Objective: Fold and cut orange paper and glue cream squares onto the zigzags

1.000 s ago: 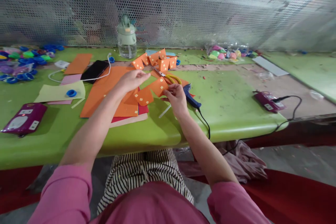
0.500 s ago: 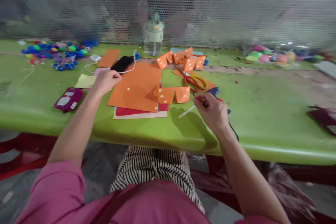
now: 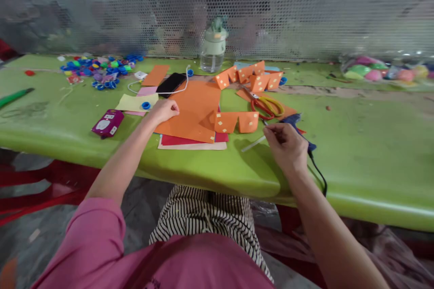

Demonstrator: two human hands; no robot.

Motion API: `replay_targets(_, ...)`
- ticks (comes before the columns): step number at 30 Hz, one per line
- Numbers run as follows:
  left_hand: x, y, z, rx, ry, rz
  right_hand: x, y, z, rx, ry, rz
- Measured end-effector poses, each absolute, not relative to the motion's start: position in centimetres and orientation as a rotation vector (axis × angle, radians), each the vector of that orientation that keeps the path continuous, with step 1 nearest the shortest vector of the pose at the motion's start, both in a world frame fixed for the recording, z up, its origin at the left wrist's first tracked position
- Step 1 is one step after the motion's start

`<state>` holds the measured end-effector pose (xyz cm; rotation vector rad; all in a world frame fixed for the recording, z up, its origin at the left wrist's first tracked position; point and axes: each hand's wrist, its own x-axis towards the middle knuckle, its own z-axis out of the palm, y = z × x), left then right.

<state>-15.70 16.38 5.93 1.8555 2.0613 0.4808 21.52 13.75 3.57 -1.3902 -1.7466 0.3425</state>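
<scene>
My left hand (image 3: 165, 112) is closed over the left part of an orange paper sheet (image 3: 198, 99), fingertips pressed together; whatever they may pinch is hidden. Just left of it a blue bottle-cap ring (image 3: 145, 105) lies on yellow paper. My right hand (image 3: 286, 144) is closed in a pinch near a dark blue tool (image 3: 294, 121) with a black cord, perhaps a glue gun. A thin whitish stick (image 3: 252, 143) shows beside my right fingertips; I cannot tell whether they grip it. Between my hands stands a folded orange paper shape (image 3: 236, 122) with pale yellow squares.
Yellow-and-red-handled scissors (image 3: 269, 106) lie behind my right hand. More dotted orange pieces (image 3: 264, 82), a phone (image 3: 172, 84) with a white cable, and a bottle (image 3: 214, 47) stand or lie further back. A purple box (image 3: 107, 123) and colourful caps (image 3: 101, 70) are at left.
The view has swung left. My left hand has moved right over the orange sheet, and the blue ring on the yellow paper now shows. My right hand keeps its pinch in nearly the same place.
</scene>
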Motion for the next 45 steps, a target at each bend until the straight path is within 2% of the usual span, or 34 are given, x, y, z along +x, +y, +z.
replay_targets(6, -14.8, 15.7, 6.7, 1.807, 1.889, 0.579, 25.4, 15.4, 4.0, -1.745, -1.911, -0.015)
replay_targets(9, -12.2, 15.7, 7.5, 1.768, 1.672, 0.755, 27.7, 16.4, 4.3, -1.969, -2.071, 0.061)
replay_targets(14, -5.9, 16.3, 9.2, 1.860, 1.525, 0.778, 29.6, 16.9, 4.8, -1.912, -2.136, 0.091)
replay_targets(16, -3.8, 16.9, 9.7, 1.940, 1.527, 0.742, 30.2, 16.4, 5.2, -1.847, -1.968, 0.230)
replay_targets(21, 0.0, 18.7, 10.1, 2.132, 1.499, 0.539, 29.7, 13.3, 5.9, -1.412, -1.382, 0.918)
replay_targets(27, 2.0, 20.1, 9.2, 2.205, 1.485, 0.332, 25.8, 9.8, 5.3, -1.283, -1.333, 1.231)
replay_targets(36, 1.0, 20.2, 9.0, 2.210, 1.417, 0.331, 25.2, 9.7, 5.4, -1.494, -1.852, 0.985)
replay_targets(45, 1.0, 19.8, 9.8, 2.196, 1.379, 0.250, 24.4, 9.2, 6.2, -1.528, -2.061, 0.710)
